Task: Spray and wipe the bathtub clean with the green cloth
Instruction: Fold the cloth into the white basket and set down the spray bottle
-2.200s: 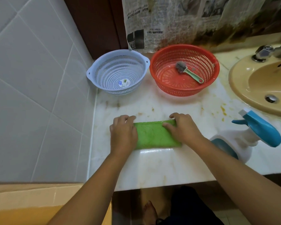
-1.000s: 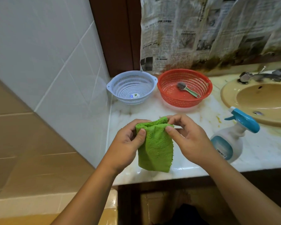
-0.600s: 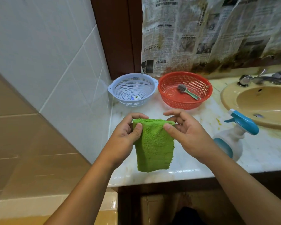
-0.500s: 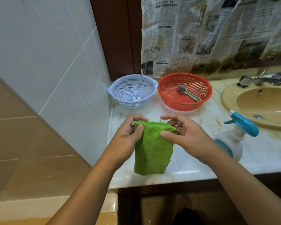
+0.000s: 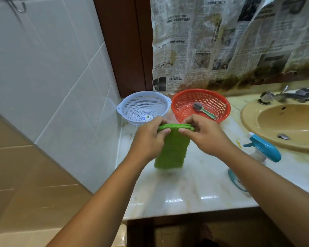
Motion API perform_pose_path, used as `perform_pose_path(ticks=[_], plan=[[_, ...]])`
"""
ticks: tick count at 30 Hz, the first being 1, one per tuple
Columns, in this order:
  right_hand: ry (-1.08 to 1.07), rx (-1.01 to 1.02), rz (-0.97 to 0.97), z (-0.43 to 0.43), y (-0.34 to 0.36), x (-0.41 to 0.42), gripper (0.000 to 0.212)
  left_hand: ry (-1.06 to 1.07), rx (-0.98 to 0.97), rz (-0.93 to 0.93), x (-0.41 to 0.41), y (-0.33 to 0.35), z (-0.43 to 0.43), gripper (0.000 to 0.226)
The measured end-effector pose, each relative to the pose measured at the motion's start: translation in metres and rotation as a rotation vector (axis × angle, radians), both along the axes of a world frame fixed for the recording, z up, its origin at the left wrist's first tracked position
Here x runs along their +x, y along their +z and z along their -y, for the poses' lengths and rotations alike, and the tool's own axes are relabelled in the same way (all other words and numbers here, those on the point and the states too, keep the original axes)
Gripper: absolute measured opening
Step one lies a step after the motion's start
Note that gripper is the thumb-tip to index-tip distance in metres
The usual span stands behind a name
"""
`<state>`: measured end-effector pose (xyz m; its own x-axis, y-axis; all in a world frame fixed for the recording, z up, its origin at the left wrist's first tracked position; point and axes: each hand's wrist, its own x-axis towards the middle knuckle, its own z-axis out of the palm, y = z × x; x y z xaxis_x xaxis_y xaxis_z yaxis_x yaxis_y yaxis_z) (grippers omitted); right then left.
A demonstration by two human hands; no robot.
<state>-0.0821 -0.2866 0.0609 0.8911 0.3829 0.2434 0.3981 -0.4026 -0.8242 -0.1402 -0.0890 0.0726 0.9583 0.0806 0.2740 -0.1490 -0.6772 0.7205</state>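
Note:
The folded green cloth [image 5: 171, 150] hangs above the marble counter [image 5: 185, 191]. My left hand [image 5: 148, 139] pinches its top left corner between thumb and fingers. My right hand [image 5: 205, 134] pinches the top right corner. The cloth's lower end dangles just over the counter. A white spray bottle with a blue trigger head [image 5: 264, 148] stands to the right, its body partly hidden behind my right forearm. A strip of the beige bathtub rim [image 5: 25, 236] shows at the bottom left.
A white-blue colander [image 5: 143, 107] and a red colander [image 5: 200, 104] holding a small brush [image 5: 204, 111] sit at the back of the counter. A beige sink [image 5: 284, 122] with a metal tap [image 5: 285, 96] lies at the right. Tiled wall on the left, newspaper behind.
The cloth was lifted off the counter by both hands and hangs from its top edge. Over the last half second the hands rose a little and moved toward the colanders.

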Motion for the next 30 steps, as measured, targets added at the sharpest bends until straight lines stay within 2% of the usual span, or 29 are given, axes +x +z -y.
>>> perform_pose_path(ticks=[5, 9, 14, 16, 20, 24, 27, 30], plan=[[-0.005, 0.009, 0.229, 0.000, 0.008, 0.001, 0.016, -0.037, 0.076, 0.208, 0.005, 0.002, -0.006, 0.016], [0.011, -0.135, 0.351, 0.006, -0.050, -0.021, 0.022, -0.008, 0.154, 0.121, -0.015, -0.057, -0.011, 0.021], [0.150, -0.354, 0.109, 0.023, -0.131, -0.080, 0.025, -0.104, 0.253, -0.123, -0.075, -0.140, -0.001, 0.024], [0.180, -0.354, 0.046, 0.029, -0.146, -0.101, 0.022, -0.132, 0.251, -0.128, -0.098, -0.157, 0.001, 0.027], [0.197, -0.378, 0.056, 0.037, -0.149, -0.135, 0.022, -0.180, 0.259, -0.092, -0.138, -0.166, 0.004, 0.032], [0.184, -0.328, -0.018, 0.039, -0.142, -0.156, 0.020, -0.220, 0.193, -0.110, -0.153, -0.159, -0.002, 0.024], [0.085, -0.202, -0.089, 0.032, -0.133, -0.155, 0.019, -0.149, 0.060, -0.144, -0.143, -0.148, -0.002, 0.029], [-0.041, -0.117, -0.122, 0.018, -0.126, -0.135, 0.022, -0.068, 0.009, -0.103, -0.117, -0.136, 0.004, 0.027]])
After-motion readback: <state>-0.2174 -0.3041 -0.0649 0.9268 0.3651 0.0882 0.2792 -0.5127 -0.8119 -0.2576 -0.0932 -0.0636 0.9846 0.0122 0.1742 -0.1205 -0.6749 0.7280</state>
